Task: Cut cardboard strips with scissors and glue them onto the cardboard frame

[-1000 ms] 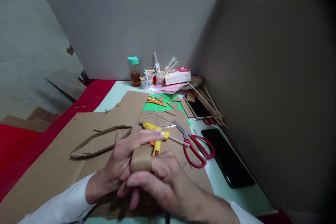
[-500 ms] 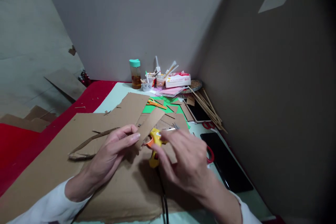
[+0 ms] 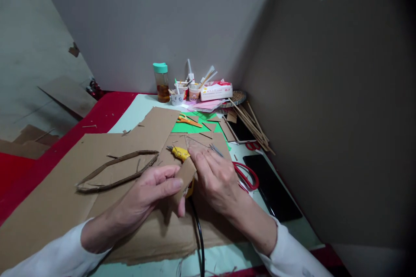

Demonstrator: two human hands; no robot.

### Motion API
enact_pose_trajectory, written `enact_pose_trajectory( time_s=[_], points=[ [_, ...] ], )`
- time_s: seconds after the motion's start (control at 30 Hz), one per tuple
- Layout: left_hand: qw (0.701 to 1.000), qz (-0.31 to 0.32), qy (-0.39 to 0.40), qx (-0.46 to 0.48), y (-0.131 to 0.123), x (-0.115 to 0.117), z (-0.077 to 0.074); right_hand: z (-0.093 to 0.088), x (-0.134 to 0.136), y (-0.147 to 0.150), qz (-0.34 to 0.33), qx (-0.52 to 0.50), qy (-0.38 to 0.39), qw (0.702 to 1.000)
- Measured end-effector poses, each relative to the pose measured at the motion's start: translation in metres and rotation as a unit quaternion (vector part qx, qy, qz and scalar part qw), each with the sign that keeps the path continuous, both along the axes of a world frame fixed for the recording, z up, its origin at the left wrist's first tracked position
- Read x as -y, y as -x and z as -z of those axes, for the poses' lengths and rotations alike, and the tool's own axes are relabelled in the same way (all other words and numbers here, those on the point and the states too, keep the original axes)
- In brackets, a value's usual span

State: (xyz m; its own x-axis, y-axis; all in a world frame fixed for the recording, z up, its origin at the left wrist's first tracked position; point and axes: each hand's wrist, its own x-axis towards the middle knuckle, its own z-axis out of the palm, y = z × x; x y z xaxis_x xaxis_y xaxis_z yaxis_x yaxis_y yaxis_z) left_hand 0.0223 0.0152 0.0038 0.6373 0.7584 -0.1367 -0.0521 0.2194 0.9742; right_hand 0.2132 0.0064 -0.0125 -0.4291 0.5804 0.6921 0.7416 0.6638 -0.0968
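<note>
A short cardboard strip (image 3: 186, 174) is pinched between the thumb and fingers of my left hand (image 3: 156, 188). At the strip's upper right end, my right hand (image 3: 212, 177) has its fingers closed against it; its thumb is hidden. Just behind the strip lies a yellow glue gun (image 3: 180, 152), partly covered by the hands, with a black cord (image 3: 199, 229) running toward me. Left of my hands, a bent loop of thin cardboard (image 3: 110, 165) rests on a large cardboard sheet (image 3: 130, 125).
Red-handled scissors (image 3: 251, 177) and a black tablet-like slab (image 3: 273, 190) are at the right. Orange scissors (image 3: 190, 121) lie on green paper (image 3: 178, 128). Behind stand a bottle (image 3: 161, 84), cups of sticks (image 3: 177, 98) and a tissue pack (image 3: 217, 91). Wooden sticks (image 3: 253, 125) line the wall.
My right hand has moved from beside the glue gun onto the strip's far end. The strip now sits lower and shows less of its length. The view has shifted slightly.
</note>
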Motion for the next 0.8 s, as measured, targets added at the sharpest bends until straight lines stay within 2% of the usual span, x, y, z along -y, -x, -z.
enact_pose_trajectory(
  time_s=[0.1,0.17,0.37,0.53,0.63,0.8],
  points=[
    [0.994,-0.028,-0.091,-0.056,0.001,0.005,0.002,-0.003,0.004,0.006,-0.009,-0.073,0.045,0.996],
    [0.990,-0.039,-0.120,-0.068,0.001,0.006,0.002,-0.003,0.003,0.007,-0.017,-0.110,0.068,0.991],
    [0.997,-0.028,-0.065,-0.040,0.002,0.004,0.001,0.003,-0.007,0.002,-0.031,-0.141,0.100,0.985],
    [0.987,-0.048,-0.144,-0.058,0.003,0.008,0.000,-0.005,0.002,0.009,-0.007,-0.171,0.125,0.977],
    [0.983,-0.059,-0.155,-0.084,0.002,0.009,0.001,-0.003,0.001,0.008,-0.003,-0.158,0.110,0.981],
    [0.993,-0.058,-0.078,-0.072,-0.002,0.000,0.006,0.002,-0.009,-0.004,-0.042,-0.050,0.040,0.997]
  ],
)
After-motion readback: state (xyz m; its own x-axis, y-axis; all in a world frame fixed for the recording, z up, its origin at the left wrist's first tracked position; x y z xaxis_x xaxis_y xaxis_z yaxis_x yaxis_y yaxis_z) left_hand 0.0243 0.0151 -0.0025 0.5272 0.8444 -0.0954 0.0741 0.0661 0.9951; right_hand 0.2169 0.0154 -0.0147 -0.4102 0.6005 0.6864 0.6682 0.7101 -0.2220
